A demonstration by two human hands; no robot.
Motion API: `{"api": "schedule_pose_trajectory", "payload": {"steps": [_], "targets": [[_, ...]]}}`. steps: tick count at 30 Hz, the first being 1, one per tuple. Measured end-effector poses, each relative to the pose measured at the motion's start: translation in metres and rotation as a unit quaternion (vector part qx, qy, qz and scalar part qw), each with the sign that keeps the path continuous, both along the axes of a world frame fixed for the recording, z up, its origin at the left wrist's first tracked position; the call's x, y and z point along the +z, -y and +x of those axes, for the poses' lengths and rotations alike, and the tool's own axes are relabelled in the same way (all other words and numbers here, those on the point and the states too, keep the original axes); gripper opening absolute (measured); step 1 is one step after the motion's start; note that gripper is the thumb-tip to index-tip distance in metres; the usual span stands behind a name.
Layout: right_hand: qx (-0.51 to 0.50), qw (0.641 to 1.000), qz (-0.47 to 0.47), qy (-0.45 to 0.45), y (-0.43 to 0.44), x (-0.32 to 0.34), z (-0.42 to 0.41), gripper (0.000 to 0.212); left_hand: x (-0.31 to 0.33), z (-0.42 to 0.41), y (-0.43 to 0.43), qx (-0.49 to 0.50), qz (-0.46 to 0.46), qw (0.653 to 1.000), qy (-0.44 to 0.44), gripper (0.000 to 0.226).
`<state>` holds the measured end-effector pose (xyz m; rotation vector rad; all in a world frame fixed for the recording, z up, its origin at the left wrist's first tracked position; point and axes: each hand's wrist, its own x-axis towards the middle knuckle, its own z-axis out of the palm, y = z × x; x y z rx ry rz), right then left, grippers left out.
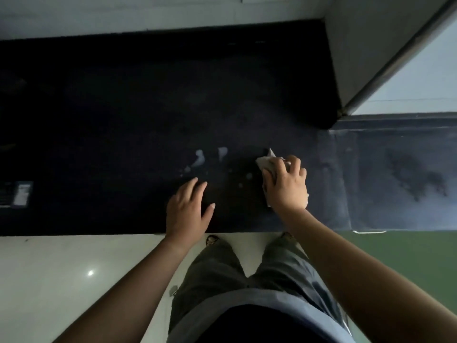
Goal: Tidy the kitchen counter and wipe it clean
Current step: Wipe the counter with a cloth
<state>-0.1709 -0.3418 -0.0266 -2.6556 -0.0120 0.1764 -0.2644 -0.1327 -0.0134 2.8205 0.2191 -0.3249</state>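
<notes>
Your dark worktop [123,107] fills the upper and middle frame, its front edge running across just above the pale floor [61,280] at lower left. Your left hand [189,209] lies flat on the worktop near that edge at centre, fingers spread open, holding nothing. Just right of centre, your right hand [286,184] presses down with fingers curled over a crumpled white cloth [265,162], which peeks out above the fingertips. Left of the cloth, small pale wet smears [199,159] sit on the surface, apart from both hands.
</notes>
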Motion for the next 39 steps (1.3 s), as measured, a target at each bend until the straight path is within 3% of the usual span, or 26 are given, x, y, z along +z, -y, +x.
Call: {"api": "schedule_pose_trajectory", "payload": {"steps": [4,9,13,17,22,26,31,39], "targets": [[0.015,0.999,-0.023,0.026,-0.002,-0.005,-0.01,0.028,-0.011,-0.006,-0.017,-0.021,0.01,1.0,-0.016,0.061],[-0.05,0.998,-0.027,0.028,-0.026,-0.005,0.051,0.032,-0.016,-0.007,-0.022,-0.041,0.028,0.999,-0.017,0.061],[0.063,0.997,-0.034,0.03,-0.047,-0.003,0.039,0.041,-0.015,-0.008,-0.018,-0.033,0.031,0.999,-0.021,0.06],[0.14,0.988,-0.044,0.041,-0.018,-0.004,0.0,0.03,-0.015,-0.009,-0.016,-0.029,0.028,0.999,-0.028,0.063],[0.061,0.994,-0.072,0.053,-0.009,-0.012,0.04,0.029,-0.014,-0.008,-0.014,-0.023,0.027,0.999,-0.032,0.063],[0.039,0.997,-0.032,0.056,-0.03,-0.012,0.051,0.029,-0.014,-0.008,-0.011,-0.013,0.035,0.999,-0.038,0.059],[0.185,0.974,-0.026,0.129,-0.011,-0.013,0.005,0.029,-0.017,-0.008,-0.006,0.005,0.034,0.999,-0.039,0.058],[0.06,0.995,0.005,0.085,-0.025,-0.009,0.008,0.03,-0.02,-0.011,-0.007,0.0,0.047,0.998,-0.033,0.059]]}}
